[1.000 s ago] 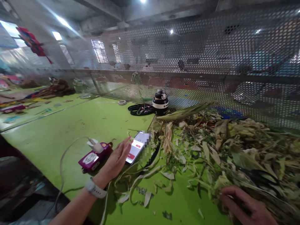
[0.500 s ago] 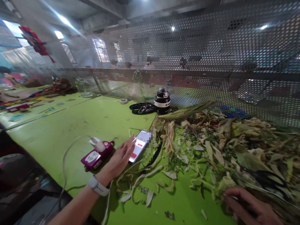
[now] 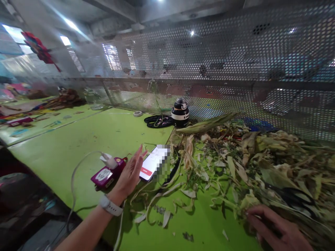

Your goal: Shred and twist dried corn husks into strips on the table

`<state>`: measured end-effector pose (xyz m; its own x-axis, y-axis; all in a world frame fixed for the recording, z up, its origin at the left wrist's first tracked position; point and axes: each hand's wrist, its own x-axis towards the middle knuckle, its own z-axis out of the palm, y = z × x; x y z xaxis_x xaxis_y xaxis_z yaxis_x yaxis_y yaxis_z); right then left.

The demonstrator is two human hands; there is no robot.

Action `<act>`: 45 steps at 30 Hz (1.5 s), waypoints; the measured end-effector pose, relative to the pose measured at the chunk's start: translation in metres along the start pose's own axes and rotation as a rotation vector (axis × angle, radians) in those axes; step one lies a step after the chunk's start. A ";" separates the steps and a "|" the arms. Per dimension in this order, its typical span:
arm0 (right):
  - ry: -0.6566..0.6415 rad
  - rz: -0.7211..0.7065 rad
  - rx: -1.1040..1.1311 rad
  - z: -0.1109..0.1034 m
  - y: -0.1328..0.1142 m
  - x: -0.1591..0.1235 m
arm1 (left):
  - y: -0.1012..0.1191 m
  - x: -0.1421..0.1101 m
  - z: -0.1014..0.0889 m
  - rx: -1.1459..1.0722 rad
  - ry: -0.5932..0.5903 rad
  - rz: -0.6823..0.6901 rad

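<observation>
My left hand (image 3: 131, 172), with a pale watch (image 3: 110, 205) on the wrist, is open with its fingers stretched out. It is raised just left of a smartphone (image 3: 154, 162) lying on the green table; the lit screen has a red button near its bottom edge. At the lower right, my right hand (image 3: 277, 226) is closed, thumb and fingers pinching a pale green bunch of corn husk (image 3: 248, 205). Black-handled scissors (image 3: 295, 198) lie among dried husks just beyond that hand.
A purple power strip (image 3: 108, 174) with a plugged-in charger is left of the phone. Loose husks (image 3: 280, 150) heap along the right. Behind stand a black bottle (image 3: 180, 113) and a perforated metal screen (image 3: 222, 62). Husk scraps litter the table (image 3: 112, 134).
My left hand has drawn back left from the phone, its fingers now raised off the screen. A pop-up box on the screen has gone. My right hand keeps its hold on the husk.
</observation>
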<state>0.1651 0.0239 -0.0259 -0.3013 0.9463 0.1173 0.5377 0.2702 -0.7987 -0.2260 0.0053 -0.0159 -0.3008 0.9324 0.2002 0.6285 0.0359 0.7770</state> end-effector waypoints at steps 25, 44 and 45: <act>0.018 -0.238 -0.058 -0.010 -0.012 -0.004 | 0.157 -0.041 0.119 -0.186 -0.754 0.357; 0.201 -0.451 -0.171 -0.010 -0.022 -0.001 | 0.143 -0.042 0.149 -0.717 -0.737 0.114; 0.184 -0.451 -0.159 -0.009 -0.024 -0.002 | 0.142 -0.042 0.150 -0.713 -0.746 0.112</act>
<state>0.1599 0.0169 -0.0022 -0.3952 0.7411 0.5428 0.5038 0.6689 -0.5465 -0.0165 0.0250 -0.0033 0.4061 0.9117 0.0620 -0.0184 -0.0597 0.9980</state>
